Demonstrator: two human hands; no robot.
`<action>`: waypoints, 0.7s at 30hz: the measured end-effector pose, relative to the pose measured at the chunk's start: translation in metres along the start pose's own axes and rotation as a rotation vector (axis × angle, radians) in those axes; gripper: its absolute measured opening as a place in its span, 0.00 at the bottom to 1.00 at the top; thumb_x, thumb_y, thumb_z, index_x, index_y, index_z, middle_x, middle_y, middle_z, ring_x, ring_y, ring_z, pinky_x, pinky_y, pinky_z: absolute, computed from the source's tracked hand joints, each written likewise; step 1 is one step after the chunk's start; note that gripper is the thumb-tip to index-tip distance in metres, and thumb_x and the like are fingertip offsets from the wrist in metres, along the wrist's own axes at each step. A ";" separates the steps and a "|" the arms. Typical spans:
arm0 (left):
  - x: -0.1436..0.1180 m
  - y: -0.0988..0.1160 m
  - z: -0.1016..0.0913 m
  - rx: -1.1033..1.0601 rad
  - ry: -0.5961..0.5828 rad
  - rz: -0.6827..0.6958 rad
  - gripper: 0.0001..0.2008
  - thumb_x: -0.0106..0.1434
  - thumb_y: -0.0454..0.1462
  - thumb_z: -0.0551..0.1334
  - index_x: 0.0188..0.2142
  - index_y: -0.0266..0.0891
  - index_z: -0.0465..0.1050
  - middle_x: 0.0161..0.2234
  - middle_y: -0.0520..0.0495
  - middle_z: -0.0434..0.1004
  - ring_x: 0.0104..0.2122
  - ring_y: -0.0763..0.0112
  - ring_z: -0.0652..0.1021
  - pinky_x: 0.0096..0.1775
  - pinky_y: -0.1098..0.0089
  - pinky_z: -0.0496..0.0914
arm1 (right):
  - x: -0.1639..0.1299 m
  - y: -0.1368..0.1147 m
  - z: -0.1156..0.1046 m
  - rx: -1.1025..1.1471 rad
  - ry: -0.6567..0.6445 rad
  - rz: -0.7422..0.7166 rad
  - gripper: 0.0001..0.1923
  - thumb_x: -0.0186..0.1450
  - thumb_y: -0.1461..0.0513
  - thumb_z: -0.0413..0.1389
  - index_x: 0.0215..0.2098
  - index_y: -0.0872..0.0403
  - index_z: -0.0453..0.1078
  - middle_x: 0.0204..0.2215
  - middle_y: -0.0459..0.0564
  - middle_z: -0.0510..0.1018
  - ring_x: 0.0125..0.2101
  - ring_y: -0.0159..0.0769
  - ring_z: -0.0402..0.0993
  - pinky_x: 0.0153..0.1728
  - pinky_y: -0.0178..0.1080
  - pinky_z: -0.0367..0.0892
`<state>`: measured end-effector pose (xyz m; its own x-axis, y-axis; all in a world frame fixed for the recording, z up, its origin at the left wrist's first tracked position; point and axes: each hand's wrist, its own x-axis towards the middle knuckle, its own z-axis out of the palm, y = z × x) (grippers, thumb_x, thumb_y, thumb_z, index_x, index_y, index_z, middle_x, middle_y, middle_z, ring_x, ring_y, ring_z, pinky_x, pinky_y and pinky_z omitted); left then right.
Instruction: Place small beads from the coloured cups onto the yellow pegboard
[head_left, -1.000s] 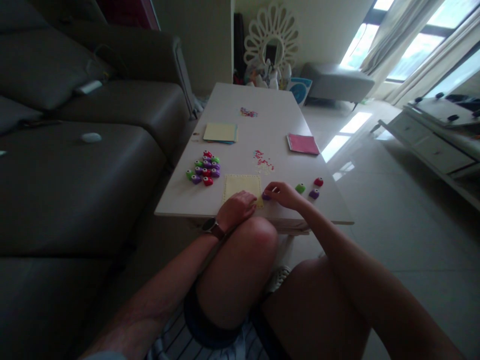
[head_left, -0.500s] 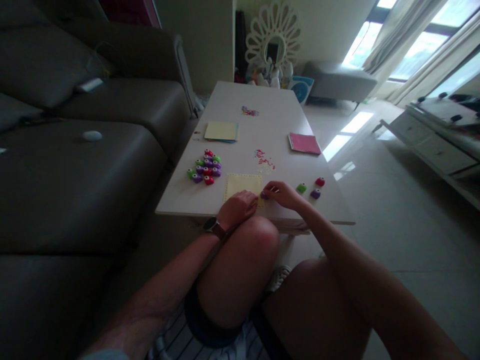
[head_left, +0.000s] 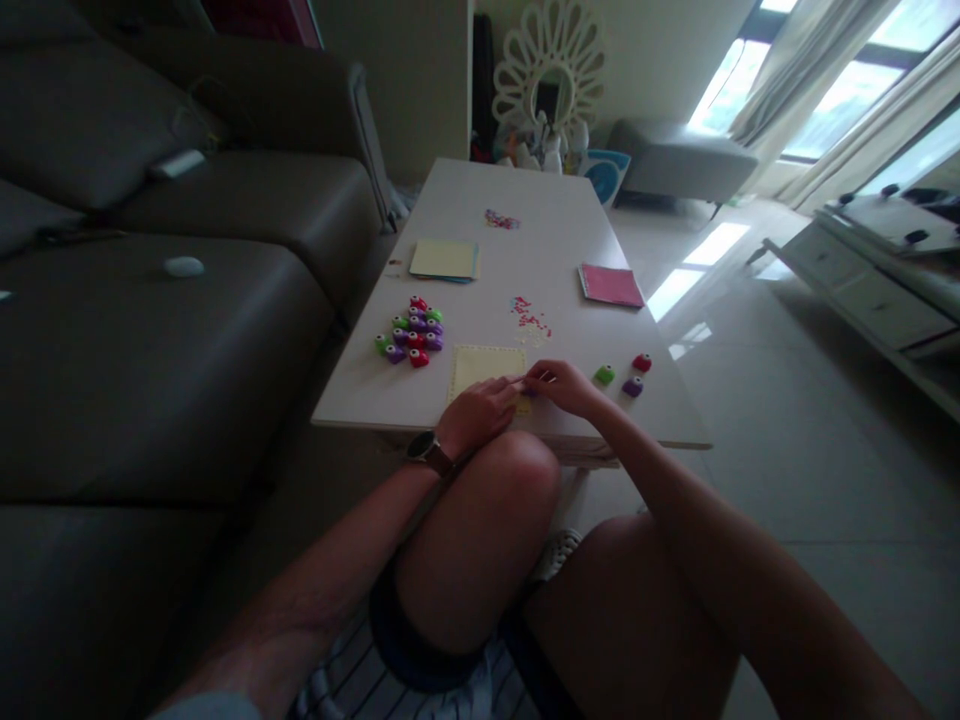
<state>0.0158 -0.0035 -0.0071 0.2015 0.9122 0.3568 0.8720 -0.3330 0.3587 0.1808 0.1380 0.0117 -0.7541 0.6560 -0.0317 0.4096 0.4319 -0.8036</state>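
A small purple punch (head_left: 529, 391) sits at the near right corner of a pale yellow paper sheet (head_left: 484, 366), pinched under the fingertips of the right hand (head_left: 564, 386), whose fingers are curled narrowly over it; only a sliver of purple shows, so how firmly it is held cannot be told for sure. The left hand (head_left: 474, 416), a watch on its wrist, rests just to the left of those fingers, knuckles bent and fingertips pressing the sheet's near edge flat, nothing visible inside its grasp. The right hand is the one on the punch; the left touches only paper. The sheet lies with its edges roughly square to the near edge of the white table (head_left: 525, 250) and runs away from the fingers toward the far end.

To the right of the right hand, apart from it, stand a green punch (head_left: 604, 375), a second purple punch (head_left: 632, 386) and a red punch (head_left: 641, 362). Just beyond the fingers lies a scatter of paper bits (head_left: 529, 321). Well to the left of the left hand is a cluster of punches (head_left: 410, 332) in red, green and purple. Farther off lie a yellow paper pad (head_left: 443, 259) and a pink paper pad (head_left: 610, 285). No container is on the tabletop.
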 end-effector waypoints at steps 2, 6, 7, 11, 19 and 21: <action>0.001 0.001 -0.001 0.010 0.000 0.013 0.23 0.70 0.32 0.55 0.63 0.41 0.61 0.61 0.42 0.69 0.58 0.62 0.72 0.57 0.58 0.69 | 0.003 0.002 0.002 0.056 0.010 0.050 0.06 0.61 0.59 0.60 0.32 0.54 0.75 0.29 0.50 0.81 0.30 0.35 0.76 0.34 0.37 0.70; 0.001 0.000 0.001 0.018 -0.016 0.028 0.26 0.70 0.31 0.54 0.66 0.42 0.57 0.62 0.43 0.68 0.57 0.62 0.72 0.57 0.58 0.68 | 0.010 0.003 0.005 0.061 0.029 0.134 0.03 0.56 0.65 0.61 0.30 0.55 0.74 0.27 0.49 0.80 0.28 0.34 0.75 0.31 0.35 0.69; 0.002 -0.001 0.001 0.017 -0.020 0.029 0.27 0.70 0.31 0.54 0.67 0.42 0.57 0.62 0.43 0.68 0.56 0.62 0.73 0.57 0.58 0.68 | 0.012 0.003 0.004 0.048 0.025 0.146 0.03 0.55 0.66 0.61 0.30 0.55 0.75 0.26 0.48 0.80 0.28 0.33 0.75 0.30 0.34 0.68; 0.002 -0.002 0.002 0.000 -0.015 0.009 0.27 0.69 0.32 0.55 0.67 0.42 0.59 0.60 0.43 0.71 0.54 0.61 0.73 0.57 0.58 0.68 | 0.020 -0.001 0.001 0.021 -0.005 0.228 0.06 0.53 0.68 0.63 0.29 0.55 0.75 0.24 0.48 0.79 0.24 0.31 0.71 0.24 0.32 0.65; 0.003 0.000 -0.001 0.013 -0.080 -0.025 0.28 0.67 0.30 0.55 0.66 0.44 0.59 0.60 0.43 0.71 0.54 0.60 0.73 0.55 0.56 0.68 | 0.020 -0.018 0.002 -0.056 0.001 0.343 0.09 0.53 0.69 0.66 0.31 0.54 0.74 0.26 0.48 0.79 0.25 0.32 0.73 0.26 0.33 0.67; 0.003 -0.001 0.000 0.001 -0.069 -0.015 0.30 0.67 0.30 0.55 0.67 0.45 0.55 0.61 0.43 0.69 0.55 0.61 0.72 0.57 0.56 0.67 | 0.014 -0.020 -0.002 0.003 0.000 0.321 0.09 0.55 0.69 0.64 0.33 0.54 0.74 0.28 0.48 0.80 0.27 0.33 0.75 0.28 0.34 0.68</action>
<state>0.0157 -0.0011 -0.0061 0.2190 0.9312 0.2914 0.8756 -0.3193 0.3624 0.1634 0.1394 0.0289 -0.5866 0.7584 -0.2841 0.6251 0.2009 -0.7543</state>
